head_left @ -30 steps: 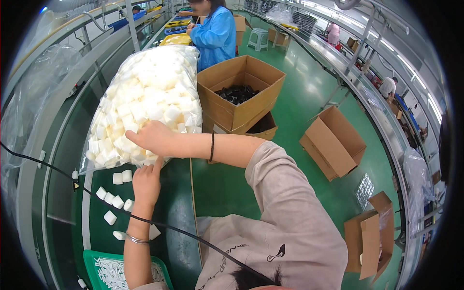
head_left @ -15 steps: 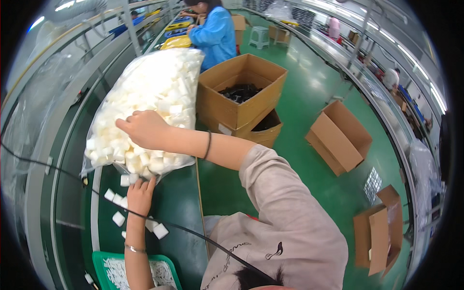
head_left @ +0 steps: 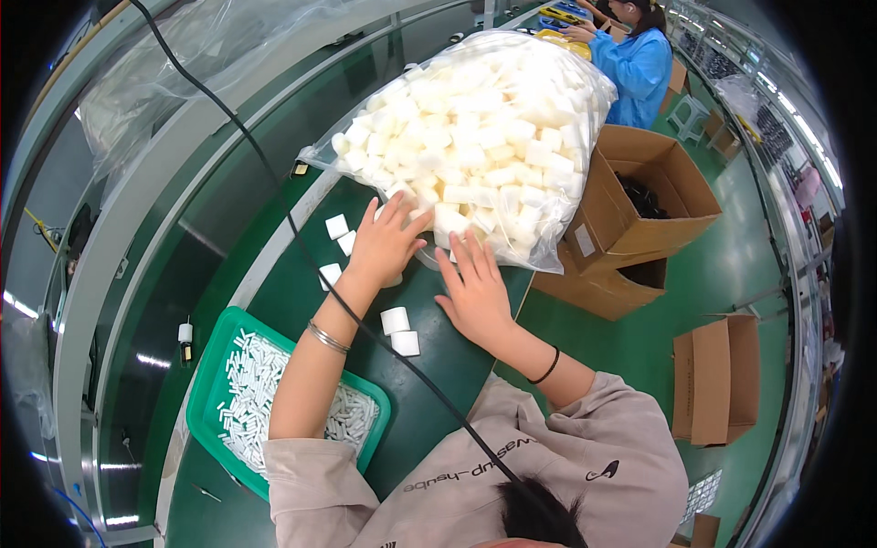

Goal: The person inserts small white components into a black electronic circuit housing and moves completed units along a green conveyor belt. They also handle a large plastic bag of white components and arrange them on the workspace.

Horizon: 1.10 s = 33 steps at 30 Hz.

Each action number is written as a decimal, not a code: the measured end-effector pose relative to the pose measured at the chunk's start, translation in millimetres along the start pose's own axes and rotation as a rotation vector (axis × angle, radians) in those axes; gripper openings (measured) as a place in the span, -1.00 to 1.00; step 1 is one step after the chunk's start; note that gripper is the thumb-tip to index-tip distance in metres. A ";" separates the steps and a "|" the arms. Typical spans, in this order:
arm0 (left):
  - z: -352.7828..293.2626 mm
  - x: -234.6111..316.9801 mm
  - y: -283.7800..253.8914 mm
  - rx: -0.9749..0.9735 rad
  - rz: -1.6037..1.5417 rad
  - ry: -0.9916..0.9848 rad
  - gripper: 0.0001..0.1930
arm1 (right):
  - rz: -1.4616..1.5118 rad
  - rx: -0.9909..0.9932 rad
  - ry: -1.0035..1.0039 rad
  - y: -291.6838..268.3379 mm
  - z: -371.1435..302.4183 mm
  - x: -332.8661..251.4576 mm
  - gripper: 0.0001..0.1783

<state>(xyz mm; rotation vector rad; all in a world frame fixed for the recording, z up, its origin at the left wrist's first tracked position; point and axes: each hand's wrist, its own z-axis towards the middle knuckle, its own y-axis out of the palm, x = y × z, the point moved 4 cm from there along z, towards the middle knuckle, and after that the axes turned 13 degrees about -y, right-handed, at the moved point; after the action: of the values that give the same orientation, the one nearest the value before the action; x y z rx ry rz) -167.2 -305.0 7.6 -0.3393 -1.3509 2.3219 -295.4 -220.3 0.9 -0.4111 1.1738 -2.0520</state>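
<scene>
A large clear plastic bag (head_left: pixel 475 137) full of white, cylinder-like foam pieces lies on the dark green bench. At its near edge my left hand (head_left: pixel 385 245) is open, fingers spread against the bag and the pieces by its edge. Beside it my right hand (head_left: pixel 475 294) is also open, its fingertips at the bag's near side and its palm over the bench. Loose white pieces (head_left: pixel 396 321) lie between my forearms. Several more loose pieces (head_left: pixel 331 276) are left of my left hand, which partly hides what is beneath it.
A green tray (head_left: pixel 215 402) of small white tubes sits under my left forearm. Stacked cardboard boxes (head_left: pixel 630 233) stand right of the bench, and another box (head_left: pixel 722 379) is on the floor. A black cable (head_left: pixel 274 183) crosses the view. A co-worker in blue (head_left: pixel 635 73) works beyond.
My right hand has come down from the top of the bag to its near edge, its fingers now spread. My left hand has gone from the loose pieces to the bag. The view has turned.
</scene>
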 end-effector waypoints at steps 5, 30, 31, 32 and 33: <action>-8.1 -16.7 8.3 -0.065 0.112 -0.045 -0.64 | -0.138 -0.097 0.135 1.6 6.9 10.4 -0.24; -16.2 -12.8 21.9 -0.382 -0.068 -0.260 -0.67 | 0.159 0.506 0.118 -67.0 108.0 58.8 -0.12; -16.0 -12.5 21.3 -0.383 -0.069 -0.271 -0.67 | 0.178 0.533 0.109 -71.5 106.5 59.3 -0.12; -15.6 -11.1 21.0 -0.397 -0.070 -0.268 -0.68 | 0.167 0.532 0.092 -74.7 104.6 56.7 -0.14; -16.0 -10.5 20.4 -0.411 -0.068 -0.267 -0.68 | 0.176 0.527 0.085 -72.6 102.2 52.0 -0.14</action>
<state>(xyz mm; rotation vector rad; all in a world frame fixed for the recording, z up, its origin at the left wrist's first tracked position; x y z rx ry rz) -156.3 -306.7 -18.1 -0.1025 -1.9429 2.0762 -302.7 -297.1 112.6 0.0345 0.6458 -2.1346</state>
